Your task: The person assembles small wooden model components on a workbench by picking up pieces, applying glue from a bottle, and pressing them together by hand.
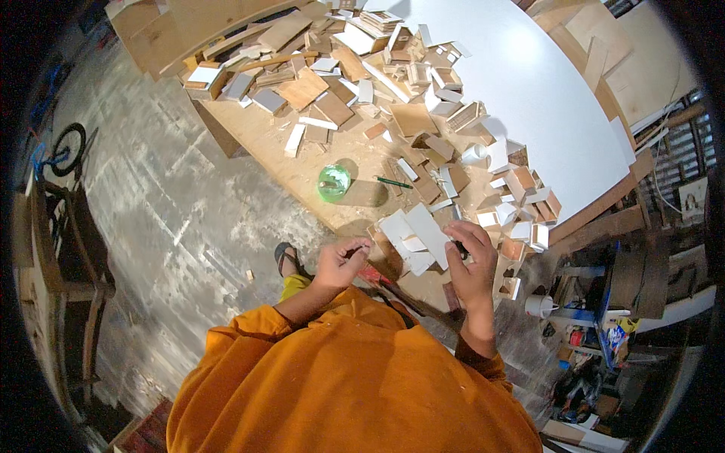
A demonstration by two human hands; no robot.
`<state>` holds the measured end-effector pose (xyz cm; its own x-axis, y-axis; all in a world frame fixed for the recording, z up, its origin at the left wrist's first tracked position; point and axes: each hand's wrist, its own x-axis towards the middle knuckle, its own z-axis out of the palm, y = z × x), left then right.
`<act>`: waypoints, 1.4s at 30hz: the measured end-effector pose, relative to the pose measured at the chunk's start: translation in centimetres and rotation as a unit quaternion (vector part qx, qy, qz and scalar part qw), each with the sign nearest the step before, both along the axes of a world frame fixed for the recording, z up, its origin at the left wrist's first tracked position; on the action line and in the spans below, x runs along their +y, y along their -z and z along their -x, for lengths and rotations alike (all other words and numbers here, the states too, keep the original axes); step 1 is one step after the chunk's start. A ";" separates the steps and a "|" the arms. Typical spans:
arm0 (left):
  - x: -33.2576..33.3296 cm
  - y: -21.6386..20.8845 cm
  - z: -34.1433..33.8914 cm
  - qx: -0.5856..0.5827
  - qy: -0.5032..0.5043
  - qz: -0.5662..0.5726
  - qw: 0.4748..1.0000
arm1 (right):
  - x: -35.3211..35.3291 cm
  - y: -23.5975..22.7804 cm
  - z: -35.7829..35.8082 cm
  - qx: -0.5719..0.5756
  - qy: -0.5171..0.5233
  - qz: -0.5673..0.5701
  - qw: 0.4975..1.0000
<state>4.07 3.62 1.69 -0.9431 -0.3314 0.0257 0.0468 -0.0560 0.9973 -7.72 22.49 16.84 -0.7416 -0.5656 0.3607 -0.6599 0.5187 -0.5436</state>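
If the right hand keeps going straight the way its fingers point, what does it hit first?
Most likely the white board pieces right at the right hand fingertips, which point up and slightly left over the workbench. Depth is unclear; the hand may already touch them.

So the person's wearing a big loose orange-mustard top (347,385), long sleeved, heavy-looking fabric with lots of soft folds across the chest and shoulders. Both sleeves are shoved up the forearms, bunching into thick rolls well back from each grip, so the left hand (341,262) and right hand (470,266) are bare, no gloves. Just beyond the left grip there's yellowish legwear (294,285) and a dark open strappy sandal (288,259).
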 end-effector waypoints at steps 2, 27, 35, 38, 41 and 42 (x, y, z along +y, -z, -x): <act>0.4 0.4 -0.4 -0.038 0.014 -0.003 0.999 | -0.4 -0.5 -0.2 -0.037 -0.005 0.004 0.999; 1.7 0.4 -0.4 0.021 0.060 0.093 0.994 | -1.7 0.1 -1.0 -0.001 -0.027 -0.006 1.000; 1.6 -0.3 -0.6 -0.019 0.077 0.051 0.996 | -1.7 0.0 -0.9 0.014 -0.036 -0.013 0.999; 1.7 0.2 -0.6 -0.004 0.067 0.073 0.995 | -1.7 0.0 -1.0 0.011 -0.037 -0.009 0.999; 1.8 0.7 -0.6 0.028 0.052 0.092 0.994 | -1.7 -0.1 -1.0 -0.001 -0.033 -0.003 0.999; 1.8 0.7 -0.6 0.022 0.057 0.079 0.995 | -1.7 -0.1 -1.1 -0.005 -0.032 -0.001 0.999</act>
